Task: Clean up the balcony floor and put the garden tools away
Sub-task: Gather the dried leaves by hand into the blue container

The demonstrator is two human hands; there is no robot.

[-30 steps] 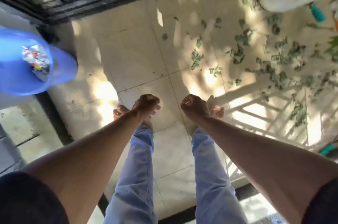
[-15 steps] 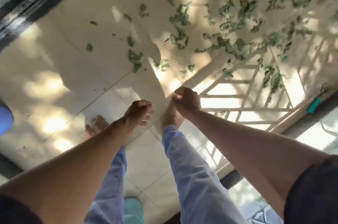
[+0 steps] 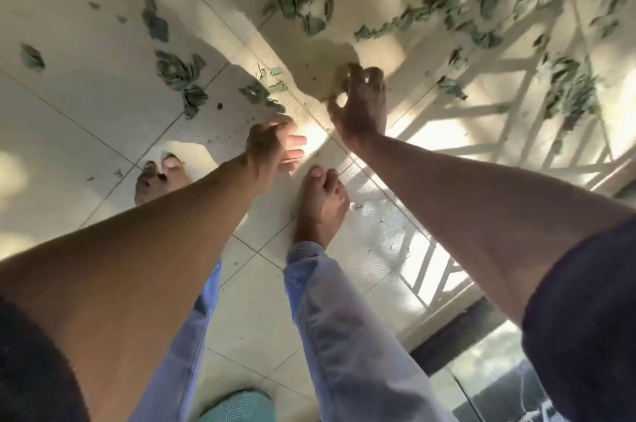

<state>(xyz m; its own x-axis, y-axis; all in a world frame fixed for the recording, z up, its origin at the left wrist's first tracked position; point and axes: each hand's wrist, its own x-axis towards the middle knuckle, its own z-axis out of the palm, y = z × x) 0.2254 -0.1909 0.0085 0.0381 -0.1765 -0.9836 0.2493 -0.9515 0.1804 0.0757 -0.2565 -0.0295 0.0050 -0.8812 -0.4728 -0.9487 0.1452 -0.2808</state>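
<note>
While bare feet (image 3: 320, 208) stand on tiled floor (image 3: 86, 105), left hand (image 3: 272, 148) and right hand (image 3: 361, 101) reach down, fingers loose, gripping nothing, above scattered leaves (image 3: 179, 74).

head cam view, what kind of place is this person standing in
Most likely a home balcony. The floor is pale tile littered with green leaf scraps, a lattice railing's shadow falls across it in sunlight, and the person stands on it with bare feet.

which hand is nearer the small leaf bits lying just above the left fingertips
Left. The left hand reaches just under those leaf bits; the right hand is off to their right, over bare tile.
</note>
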